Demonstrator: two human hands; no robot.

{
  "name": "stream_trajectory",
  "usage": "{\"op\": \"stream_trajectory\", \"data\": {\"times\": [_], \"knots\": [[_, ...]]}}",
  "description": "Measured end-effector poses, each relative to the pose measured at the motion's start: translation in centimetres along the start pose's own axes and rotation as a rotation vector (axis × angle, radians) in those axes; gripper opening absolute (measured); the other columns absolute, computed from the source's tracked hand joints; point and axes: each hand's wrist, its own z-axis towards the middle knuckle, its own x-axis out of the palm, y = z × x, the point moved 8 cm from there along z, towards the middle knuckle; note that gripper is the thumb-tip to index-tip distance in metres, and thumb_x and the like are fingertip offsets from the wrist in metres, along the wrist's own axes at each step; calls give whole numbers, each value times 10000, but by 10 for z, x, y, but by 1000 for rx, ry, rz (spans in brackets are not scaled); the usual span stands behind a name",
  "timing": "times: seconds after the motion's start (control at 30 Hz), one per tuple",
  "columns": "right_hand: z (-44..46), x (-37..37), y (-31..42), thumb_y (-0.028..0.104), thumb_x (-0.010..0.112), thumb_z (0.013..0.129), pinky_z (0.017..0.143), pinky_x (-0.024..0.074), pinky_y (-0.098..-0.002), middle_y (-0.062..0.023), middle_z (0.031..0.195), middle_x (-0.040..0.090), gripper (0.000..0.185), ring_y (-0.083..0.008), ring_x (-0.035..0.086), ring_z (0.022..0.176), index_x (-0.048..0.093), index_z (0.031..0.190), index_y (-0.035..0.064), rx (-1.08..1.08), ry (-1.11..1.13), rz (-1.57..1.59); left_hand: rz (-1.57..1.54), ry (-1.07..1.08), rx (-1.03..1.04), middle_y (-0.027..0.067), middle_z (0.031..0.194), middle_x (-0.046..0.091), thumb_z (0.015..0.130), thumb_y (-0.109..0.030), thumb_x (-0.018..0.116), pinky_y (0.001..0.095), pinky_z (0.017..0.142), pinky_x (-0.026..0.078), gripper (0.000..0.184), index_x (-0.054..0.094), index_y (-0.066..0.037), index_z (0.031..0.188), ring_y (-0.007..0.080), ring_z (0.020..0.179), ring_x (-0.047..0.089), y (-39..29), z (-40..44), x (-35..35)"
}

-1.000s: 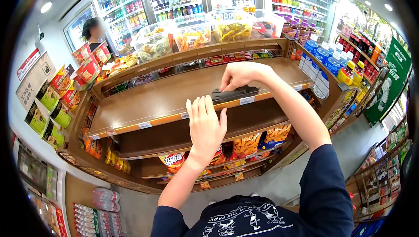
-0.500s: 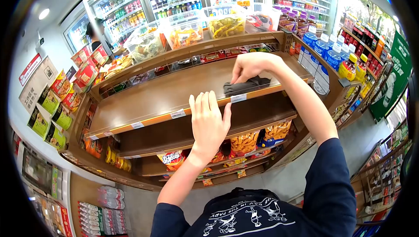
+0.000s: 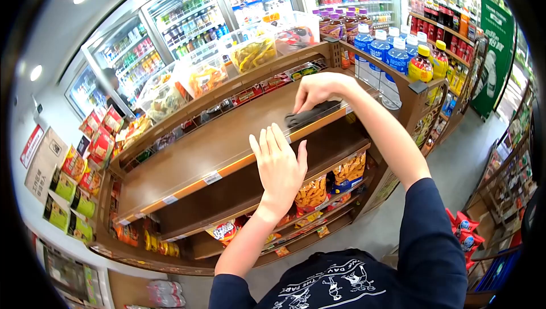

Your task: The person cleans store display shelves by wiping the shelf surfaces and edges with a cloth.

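Note:
A dark grey cloth (image 3: pixel 310 117) lies bunched on the brown top shelf (image 3: pixel 210 138), close to its front edge at the right. My right hand (image 3: pixel 319 90) pinches the cloth from above with bent fingers. My left hand (image 3: pixel 277 167) is raised in front of the shelf's front edge, left of the cloth, with its fingers stretched out, the thumb apart and nothing in it. Price labels (image 3: pixel 212 177) run along that edge.
Clear bins of packaged snacks (image 3: pixel 253 53) stand behind the shelf. Blue-capped bottles (image 3: pixel 396 54) are at the right, noodle packs (image 3: pixel 73 163) at the left, snack bags (image 3: pixel 311 194) on lower shelves. A person (image 3: pixel 109 87) stands by the fridges, back left.
The view has turned, so the shelf slants more and the bottles sit further left. My right hand stays on the cloth, my left hand stays spread by the shelf edge.

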Motion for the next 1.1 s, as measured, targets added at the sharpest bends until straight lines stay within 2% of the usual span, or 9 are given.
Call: {"op": "stream_trajectory", "data": {"times": [0.17,0.27,0.4,0.5,0.63,0.7,0.9,1.0,1.1], "knots": [[-19,-16,-30,303,784,788,723,524,-274,-50,904,756,316,-128,674,758,764,1040,115,153,-13,-41,46,38,-30,283,1201,571,910,-380,622,550,1118,291,646,496,149,1258,387,1215,499,-2,3,5],[-12,-12,-19,266,739,810,754,532,-309,-87,932,752,288,-193,697,797,758,1044,98,97,-8,-173,-59,36,23,266,1199,580,903,-374,630,556,1112,293,627,510,139,1242,379,1214,504,-19,15,11],[-26,-7,-3,317,648,870,740,522,-364,-153,897,726,312,-290,679,787,743,1038,71,77,-128,-209,11,31,49,252,1180,593,893,-359,642,549,1102,310,592,525,121,1220,360,1196,518,-35,20,20],[-40,-5,-14,442,620,909,746,516,-348,-130,892,734,398,-251,679,788,748,1044,90,110,-176,-83,44,34,49,248,1181,594,886,-347,653,541,1100,319,586,527,120,1217,352,1170,527,-36,18,20],[-53,-3,-12,540,652,864,773,518,-321,-104,976,745,482,-232,689,837,737,1114,137,96,-121,-9,77,12,41,233,1149,595,888,-324,659,533,1091,335,541,527,99,1198,342,1140,535,-38,18,18],[-50,-2,-11,512,656,868,768,521,-326,-106,983,743,459,-236,691,839,736,1116,134,1,-150,-68,85,2,47,226,1144,592,890,-322,658,530,1090,338,536,524,94,1201,340,1133,536,-38,17,19],[-54,-13,-24,422,657,882,759,526,-336,-113,979,739,399,-233,697,839,726,1101,95,34,-125,-97,68,22,40,223,1140,590,896,-316,650,530,1093,337,528,521,90,1209,342,1128,535,-36,17,20],[-73,-32,-62,349,677,886,738,527,-332,-97,964,744,340,-194,693,815,725,1094,84,189,-140,-86,69,22,50,222,1146,586,898,-314,641,531,1098,332,533,518,94,1219,341,1139,526,-34,16,20],[-88,-47,-87,350,701,874,812,510,-302,-74,970,749,332,-168,677,855,735,1104,113,300,-221,-35,62,30,37,216,1153,571,892,-306,646,537,1096,334,529,519,94,1214,336,1139,519,-34,16,21]]}}
